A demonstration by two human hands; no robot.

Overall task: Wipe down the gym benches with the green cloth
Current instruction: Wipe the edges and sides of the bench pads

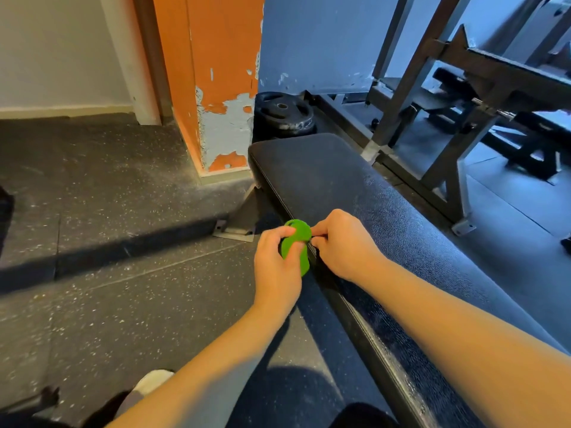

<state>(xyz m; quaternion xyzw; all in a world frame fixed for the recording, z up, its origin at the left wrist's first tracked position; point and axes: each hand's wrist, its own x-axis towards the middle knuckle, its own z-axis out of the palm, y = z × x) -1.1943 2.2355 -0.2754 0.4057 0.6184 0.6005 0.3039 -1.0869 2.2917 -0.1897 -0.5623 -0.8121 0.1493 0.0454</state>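
Left hand (276,267) grips the bunched green cloth (296,245) at the bench (386,217) edge, right hand (343,245) apparently pinching it.

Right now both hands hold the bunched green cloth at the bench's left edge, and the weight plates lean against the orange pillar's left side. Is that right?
Not quite. The head view shows the weight plates on the right side of the orange pillar, beyond the far end of the bench. The rest holds: the left hand and right hand hold the bunched green cloth at the bench's left edge.
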